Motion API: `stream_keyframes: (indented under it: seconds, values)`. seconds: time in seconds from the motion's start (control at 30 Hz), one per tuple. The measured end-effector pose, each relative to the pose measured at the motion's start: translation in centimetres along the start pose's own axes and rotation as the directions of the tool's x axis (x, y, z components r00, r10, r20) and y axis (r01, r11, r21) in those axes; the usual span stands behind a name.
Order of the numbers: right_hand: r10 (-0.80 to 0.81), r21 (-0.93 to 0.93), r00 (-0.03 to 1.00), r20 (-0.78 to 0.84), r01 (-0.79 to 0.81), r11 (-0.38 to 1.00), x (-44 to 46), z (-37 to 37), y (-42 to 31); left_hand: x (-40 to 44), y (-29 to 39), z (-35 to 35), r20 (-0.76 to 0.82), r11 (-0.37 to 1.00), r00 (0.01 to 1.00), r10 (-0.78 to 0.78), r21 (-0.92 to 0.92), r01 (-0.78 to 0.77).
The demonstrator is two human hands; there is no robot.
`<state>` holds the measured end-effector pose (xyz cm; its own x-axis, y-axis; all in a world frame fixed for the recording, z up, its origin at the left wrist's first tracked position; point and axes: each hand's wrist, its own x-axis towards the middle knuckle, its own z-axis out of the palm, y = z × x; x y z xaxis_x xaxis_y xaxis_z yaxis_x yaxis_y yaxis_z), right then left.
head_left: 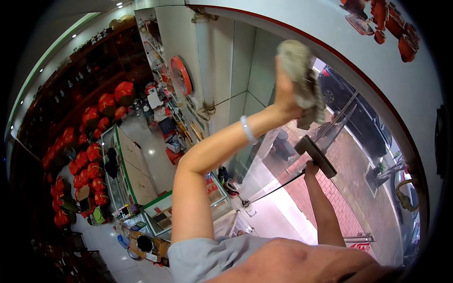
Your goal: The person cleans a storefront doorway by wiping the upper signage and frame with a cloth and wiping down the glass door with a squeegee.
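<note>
My left hand (285, 89) is raised high at the upper middle, a pale bracelet on its wrist. Its fingers are closed on a grey-beige cloth (298, 61), which hangs down past the palm and is blurred. Whether the cloth touches the glass, I cannot tell. Lower and to the right, my right hand (310, 170) grips a window squeegee (317, 156) just below its wide dark head. The thin handle slants down to the left from that hand. Both hands are near the glass (288, 188) of the shopfront.
Outside the glass are a dark car (349, 108) and brick paving (325, 198). Glass display counters (134, 165), several red wrapped bundles (92, 155) and a cluttered shelf (165, 113) stand at left. A white pipe (204, 61) runs down the wall. A curved red-edged frame arches overhead.
</note>
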<state>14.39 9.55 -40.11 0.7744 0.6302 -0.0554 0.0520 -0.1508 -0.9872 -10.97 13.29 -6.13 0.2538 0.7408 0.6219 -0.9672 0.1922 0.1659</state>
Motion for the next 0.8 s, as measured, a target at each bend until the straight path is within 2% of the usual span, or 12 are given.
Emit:
stream_keyframes:
  seconds: [0.03, 0.07, 0.1, 0.13, 0.17, 0.23, 0.3, 0.37, 0.43, 0.47, 0.5, 0.8]
  values:
    - [-0.004, 0.011, 1.0, 0.007, 0.003, 1.0, 1.1, 0.4, 1.6, -0.1, 2.1, -1.5, 0.184, 0.72, 0.977, 0.11, 0.662, -0.205]
    - [-0.105, -0.003, 0.993, -0.054, 0.105, 0.994, 2.5, 0.6, 3.7, -0.2, 4.2, -3.1, 0.359, 0.042, 0.909, 0.214, 0.926, -0.375]
    - [-0.089, -0.039, 0.994, -0.061, 0.087, 0.995, 2.2, 0.5, 3.2, 1.2, 5.6, -6.3, 0.167, 0.357, 0.946, 0.278, 0.896, -0.263]
    - [-0.073, -0.075, 0.995, -0.067, 0.068, 0.995, 1.9, 0.3, 2.8, 1.9, 6.9, -5.1, -0.319, 0.813, 0.9, 0.297, 0.579, -0.062]
    - [-0.07, -0.068, 0.995, -0.074, 0.065, 0.996, 0.6, 0.3, 1.5, 3.0, 8.9, -4.8, -0.517, 0.844, 0.813, 0.267, 0.533, 0.061]
    - [-0.123, -0.097, 0.985, -0.124, 0.111, 0.989, -1.2, 0.4, -0.8, 6.5, 13.4, -7.9, -0.533, 0.914, 0.804, 0.264, 0.404, -0.032]
    - [-0.044, -0.128, 0.994, -0.103, 0.03, 0.991, -1.4, 0.2, -1.4, 9.8, 16.7, -9.7, -0.472, 0.865, 0.764, 0.441, 0.449, -0.223]
    - [-0.131, -0.11, 0.984, -0.124, 0.118, 0.987, -0.7, 0.4, 0.0, 13.0, 20.1, -9.5, -0.208, 0.816, 0.853, 0.478, 0.466, -0.343]
    - [0.074, -0.14, 0.99, -0.12, -0.09, 0.986, -3.1, 0.2, -4.1, 17.0, 23.1, -10.5, -0.313, 0.765, 0.76, 0.57, 0.539, -0.352]
    - [0.011, -0.16, 0.989, -0.151, -0.036, 0.987, -2.2, 0.5, -2.4, 19.1, 23.9, -11.3, -0.282, 0.704, 0.742, 0.608, 0.624, -0.339]
    - [-0.052, -0.183, 0.982, -0.182, 0.018, 0.983, -2.0, 0.6, -2.0, 20.3, 23.6, -10.8, -0.247, 0.634, 0.724, 0.644, 0.702, -0.325]
    - [-0.107, -0.081, 0.975, -0.193, 0.093, 0.992, -0.4, 1.0, 0.8, 20.2, 20.7, -11.7, -0.301, 0.807, 0.793, 0.529, 0.467, -0.36]
